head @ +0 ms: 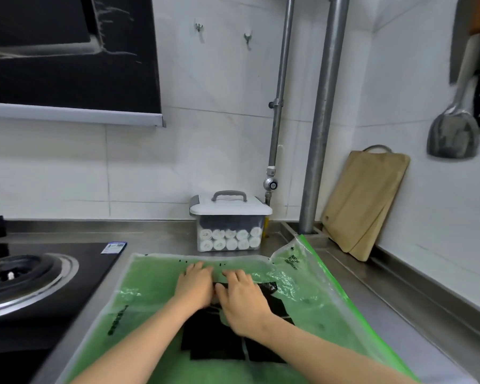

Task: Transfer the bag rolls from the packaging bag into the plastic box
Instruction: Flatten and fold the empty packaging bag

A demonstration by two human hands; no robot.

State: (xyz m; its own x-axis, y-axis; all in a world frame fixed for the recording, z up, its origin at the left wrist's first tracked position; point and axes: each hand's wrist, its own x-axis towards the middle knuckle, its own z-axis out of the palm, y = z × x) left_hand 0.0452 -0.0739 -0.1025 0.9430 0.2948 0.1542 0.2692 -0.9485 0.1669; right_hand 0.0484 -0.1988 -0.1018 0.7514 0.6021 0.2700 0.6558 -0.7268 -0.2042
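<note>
A large green see-through packaging bag (pixel 150 295) lies flat on the steel counter, with a black printed patch (pixel 214 342) at its middle. My left hand (pixel 194 286) and my right hand (pixel 241 300) rest side by side on the bag's middle, fingers stretched forward and pressing it down. Behind the bag, by the wall, stands the clear plastic box (pixel 229 236) with its white, grey-handled lid (pixel 230 206) on. Two rows of white bag rolls (pixel 230 241) show through the box's front, with dark rolls above them.
A gas burner (pixel 25 278) on a black hob sits to the left of the bag. A wooden cutting board (pixel 366 198) leans on the right wall, and a spatula (pixel 452 137) and knives hang above it. Two metal pipes (pixel 322 120) rise behind the box.
</note>
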